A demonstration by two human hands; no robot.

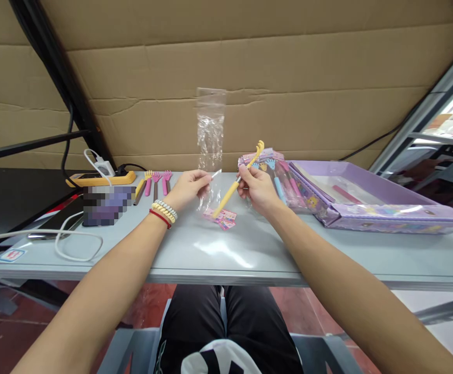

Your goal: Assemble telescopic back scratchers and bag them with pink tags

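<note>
Between finger and thumb, my left hand (192,188) pinches the edge of a clear plastic bag (210,124), which stands upright above the table and looks empty. My right hand (260,190) is closed around the metal neck of a yellow back scratcher (228,198). Its claw-shaped head points up and away, and its handle slants down to the left, close to the bag's lower end. Beneath the handle, several small pink printed cards (227,222) lie on the table. Bagged back scratchers (277,189) with blue and pink handles lie just beyond my right hand.
A purple tray-like box (389,218) stands at the right. Several loose back scratchers (156,182) lie at the left, near a phone (107,206), a white cable (60,234) and a yellow power strip (121,178). A cardboard wall (288,67) backs the grey table (226,259).
</note>
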